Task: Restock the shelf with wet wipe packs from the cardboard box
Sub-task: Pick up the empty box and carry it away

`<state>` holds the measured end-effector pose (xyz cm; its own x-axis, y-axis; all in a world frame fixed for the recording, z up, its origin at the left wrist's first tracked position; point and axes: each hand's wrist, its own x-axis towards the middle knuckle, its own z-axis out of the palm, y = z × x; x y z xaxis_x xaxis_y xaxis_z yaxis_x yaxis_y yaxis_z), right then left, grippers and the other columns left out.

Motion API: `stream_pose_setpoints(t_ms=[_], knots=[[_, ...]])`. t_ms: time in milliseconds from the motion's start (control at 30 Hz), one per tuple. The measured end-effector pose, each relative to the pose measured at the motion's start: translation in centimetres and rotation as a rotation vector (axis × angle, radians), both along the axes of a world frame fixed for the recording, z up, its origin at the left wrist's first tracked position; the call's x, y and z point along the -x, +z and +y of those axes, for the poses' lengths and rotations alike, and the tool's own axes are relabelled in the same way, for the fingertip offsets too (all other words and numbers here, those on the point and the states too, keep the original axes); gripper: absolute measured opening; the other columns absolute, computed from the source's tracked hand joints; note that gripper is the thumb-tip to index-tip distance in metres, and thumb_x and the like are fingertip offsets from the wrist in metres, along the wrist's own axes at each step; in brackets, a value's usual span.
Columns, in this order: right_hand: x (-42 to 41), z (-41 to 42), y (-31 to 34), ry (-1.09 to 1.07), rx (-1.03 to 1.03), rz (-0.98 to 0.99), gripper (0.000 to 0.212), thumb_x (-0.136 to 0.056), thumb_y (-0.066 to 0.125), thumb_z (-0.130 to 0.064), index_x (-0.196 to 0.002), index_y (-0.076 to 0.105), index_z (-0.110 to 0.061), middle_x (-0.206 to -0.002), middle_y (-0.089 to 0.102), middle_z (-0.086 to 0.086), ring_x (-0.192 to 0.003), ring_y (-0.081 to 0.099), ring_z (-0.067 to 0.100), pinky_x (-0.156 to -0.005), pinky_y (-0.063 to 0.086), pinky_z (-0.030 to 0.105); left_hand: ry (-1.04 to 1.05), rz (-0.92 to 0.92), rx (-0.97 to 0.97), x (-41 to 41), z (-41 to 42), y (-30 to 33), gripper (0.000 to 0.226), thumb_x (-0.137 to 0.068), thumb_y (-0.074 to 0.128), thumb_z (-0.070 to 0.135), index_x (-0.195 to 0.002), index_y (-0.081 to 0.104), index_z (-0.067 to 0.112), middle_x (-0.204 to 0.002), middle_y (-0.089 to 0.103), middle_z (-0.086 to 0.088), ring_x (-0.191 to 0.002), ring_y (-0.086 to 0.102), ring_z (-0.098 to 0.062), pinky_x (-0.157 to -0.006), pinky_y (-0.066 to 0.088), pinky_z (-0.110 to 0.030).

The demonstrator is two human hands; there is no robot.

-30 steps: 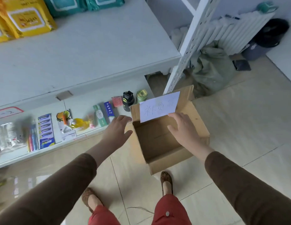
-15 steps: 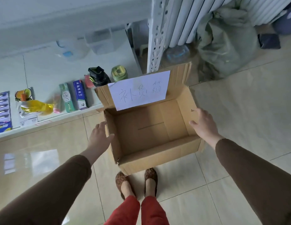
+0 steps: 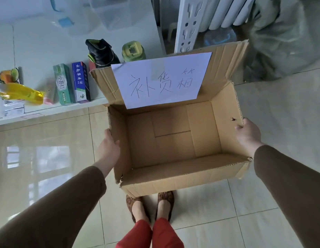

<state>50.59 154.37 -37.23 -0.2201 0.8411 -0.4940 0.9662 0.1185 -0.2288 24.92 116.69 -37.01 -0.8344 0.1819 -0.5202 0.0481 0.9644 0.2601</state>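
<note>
Head view (close) down over cardboard box (image 3: 173, 136)

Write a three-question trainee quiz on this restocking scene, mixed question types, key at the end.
1. True or false: the cardboard box holds wet wipe packs.
2. Multiple choice: where is the left hand? A) on the box's left wall B) on the green toothpaste carton C) inside the box
3. Fill in: the white paper sign is fixed to the box's far ____.

Key:
1. False; only the bare cardboard bottom shows.
2. A; the right hand is at the opposite wall, its fingers hidden behind it.
3. Flap.
</note>
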Motion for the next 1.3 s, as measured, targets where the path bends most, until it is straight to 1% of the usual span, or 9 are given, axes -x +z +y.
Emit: stream_pose_setpoints(t_ms=[67,267,467,600,700,800,967,1100,1300], knots=[[0.1,-0.3,0.0,-0.022,-0.033,-0.009,0.029,-0.100,0.049,-0.015,-0.125,0.056,-0.002,-0.129,0.061,0.022,-0.115,0.059,0.041,-0.087,0.046,0.039,0.018,0.028,0.009,-0.3,-0.3,0.0,0.040,-0.098,0.048,0.009,-0.134,0.031,0.012,-0.095,0.061,-0.019,-0.080,0.059,-0.038,-0.066,0.048,-0.044],[-0.1,-4.3,4.7,-0.062,-0.056,0.055,0.044,-0.103,0.045,-0.018,-0.145,0.045,-0.005,-0.147,0.050,0.018,-0.133,0.049,0.038,-0.105,0.041,0.043,0.101,0.064,-0.078,-1.6,-4.0,4.4,0.035,-0.098,0.046,0.004,-0.130,0.034,0.011,-0.094,0.058,-0.017,-0.075,0.053,-0.034,-0.063,0.043,-0.041],[0.2,-11.0,13.7,-0.068,-0.064,0.129,0.042,-0.105,0.045,-0.016,-0.145,0.045,-0.004,-0.145,0.052,0.019,-0.132,0.050,0.039,-0.103,0.042,0.044,0.156,0.095,-0.163,-2.5,-11.0,12.8,0.040,-0.098,0.045,0.004,-0.135,0.033,0.014,-0.102,0.063,-0.022,-0.080,0.060,-0.039,-0.067,0.049,-0.045],[0.7,-16.6,19.1,-0.058,-0.044,0.162,0.040,-0.105,0.044,-0.019,-0.143,0.047,-0.008,-0.145,0.053,0.015,-0.129,0.053,0.038,-0.103,0.045,0.047,0.192,0.136,-0.185,-3.0,-16.9,19.6,0.040,-0.099,0.044,0.004,-0.137,0.034,0.011,-0.106,0.063,-0.023,-0.075,0.050,-0.029,-0.064,0.039,-0.038],[2.0,-21.7,23.1,-0.039,-0.026,0.187,0.040,-0.105,0.043,-0.019,-0.144,0.046,-0.009,-0.146,0.052,0.014,-0.130,0.052,0.038,-0.104,0.044,0.048,0.215,0.190,-0.172,-3.1,-22.5,24.0,0.041,-0.099,0.044,0.005,-0.138,0.035,0.013,-0.104,0.064,-0.022,-0.074,0.050,-0.029,-0.063,0.038,-0.037],[4.0,-27.3,26.6,-0.003,-0.011,0.224,0.043,-0.105,0.043,-0.019,-0.147,0.044,-0.008,-0.151,0.047,0.013,-0.136,0.046,0.037,-0.109,0.038,0.046,0.270,0.237,-0.184,-3.1,-28.8,27.6,0.039,-0.098,0.045,0.005,-0.135,0.037,0.013,-0.098,0.063,-0.019,-0.082,0.059,-0.039,-0.064,0.040,-0.038],[8.5,-37.2,31.6,0.169,-0.014,0.271,0.044,-0.105,0.042,-0.016,-0.148,0.041,-0.006,-0.151,0.046,0.015,-0.137,0.043,0.037,-0.108,0.037,0.043,0.380,0.304,-0.205,-3.2,-41.2,32.4,0.026,-0.093,0.046,0.010,-0.106,0.037,0.031,-0.082,0.053,0.000,-0.072,0.052,-0.030,-0.063,0.042,-0.038],[12.9,-45.6,35.0,0.292,0.007,0.288,0.046,-0.106,0.040,-0.022,-0.151,0.038,-0.016,-0.153,0.045,0.008,-0.136,0.045,0.034,-0.107,0.039,0.045,0.474,0.357,-0.170,-3.5,-50.7,35.4,0.026,-0.093,0.046,0.007,-0.112,0.034,0.021,-0.076,0.055,-0.010,-0.066,0.051,-0.034,-0.061,0.044,-0.042],[21.6,-57.4,38.3,0.463,0.045,0.325,0.044,-0.105,0.044,-0.018,-0.149,0.042,-0.011,-0.152,0.046,0.011,-0.138,0.044,0.035,-0.112,0.034,0.045,0.645,0.422,-0.085,-3.0,-63.1,38.2,0.025,-0.092,0.048,0.010,-0.112,0.035,0.018,-0.077,0.056,-0.015,-0.070,0.056,-0.040,-0.065,0.049,-0.046]])
